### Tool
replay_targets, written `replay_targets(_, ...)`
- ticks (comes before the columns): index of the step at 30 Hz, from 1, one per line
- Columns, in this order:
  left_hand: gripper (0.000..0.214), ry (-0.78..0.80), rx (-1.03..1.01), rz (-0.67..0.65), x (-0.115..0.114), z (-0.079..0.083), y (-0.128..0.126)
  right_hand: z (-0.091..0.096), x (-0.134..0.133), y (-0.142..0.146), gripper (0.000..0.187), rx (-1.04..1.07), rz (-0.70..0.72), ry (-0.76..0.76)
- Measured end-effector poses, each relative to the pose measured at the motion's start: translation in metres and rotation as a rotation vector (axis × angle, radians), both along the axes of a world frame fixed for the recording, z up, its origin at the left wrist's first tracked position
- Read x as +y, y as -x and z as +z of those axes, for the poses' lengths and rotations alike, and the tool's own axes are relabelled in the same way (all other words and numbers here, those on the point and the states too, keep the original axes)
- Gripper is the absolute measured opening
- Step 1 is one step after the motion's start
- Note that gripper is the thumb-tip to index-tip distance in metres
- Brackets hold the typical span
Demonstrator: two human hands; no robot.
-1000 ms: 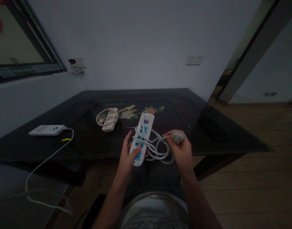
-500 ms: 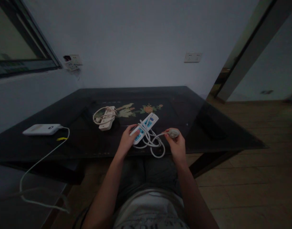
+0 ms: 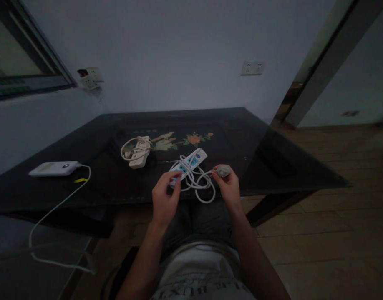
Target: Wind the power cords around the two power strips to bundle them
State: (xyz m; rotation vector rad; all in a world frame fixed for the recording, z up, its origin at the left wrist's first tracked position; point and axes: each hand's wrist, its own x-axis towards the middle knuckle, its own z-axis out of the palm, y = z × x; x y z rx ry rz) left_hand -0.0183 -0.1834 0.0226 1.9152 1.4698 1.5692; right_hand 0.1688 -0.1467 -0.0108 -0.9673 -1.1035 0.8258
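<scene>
Power strip (image 3: 194,159) on the table (image 3: 241,133), long axis slanting from your left hand (image 3: 166,196) away rightward.
Your right hand (image 3: 228,185) pinches the plug (image 3: 223,170); whether your left grip closes on the strip, I can't tell.

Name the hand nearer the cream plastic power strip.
Left: the left hand is in front and right of the cream strip; the right hand, holding a rounded grey plug, is farther right.

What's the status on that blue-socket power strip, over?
Right fingers holding plug. Left fingers at near end of power strip. White cord looped across it.
</scene>
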Motion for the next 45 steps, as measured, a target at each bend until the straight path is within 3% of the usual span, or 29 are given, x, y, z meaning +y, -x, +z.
replay_targets(4,0.019,0.216,-0.031,-0.179,-0.024,-0.009,-0.012,0.003,-0.001,0.002,0.025,0.007,-0.002,0.009)
replay_targets(9,0.023,0.457,0.073,-0.211,-0.015,-0.024,-0.01,0.007,-0.006,0.006,0.036,0.078,-0.028,-0.009)
replay_targets(12,0.031,0.526,0.167,-0.223,-0.011,-0.034,-0.014,0.004,-0.008,0.008,0.037,0.055,-0.111,-0.052)
replay_targets(17,0.048,0.454,0.282,-0.167,-0.012,-0.04,-0.026,0.0,-0.007,0.01,0.028,-0.169,-0.144,-0.079)
replay_targets(25,0.037,0.294,0.419,-0.026,0.001,-0.029,-0.019,0.015,0.01,0.015,0.029,-0.505,0.203,-0.057)
replay_targets(31,0.019,0.228,0.507,0.03,0.011,-0.021,-0.017,0.014,0.019,0.011,0.05,-0.41,0.323,-0.002)
replay_targets(38,0.023,0.175,0.306,-0.087,0.019,-0.025,-0.016,0.013,0.022,0.011,0.05,-0.257,0.432,0.052)
replay_targets(42,0.024,0.267,0.22,-0.122,0.021,-0.023,-0.013,0.005,0.013,0.009,0.067,-0.363,0.327,0.02)
replay_targets(45,0.03,0.322,0.2,-0.108,0.019,-0.023,-0.013,-0.003,0.002,0.009,0.058,-0.552,0.141,0.006)
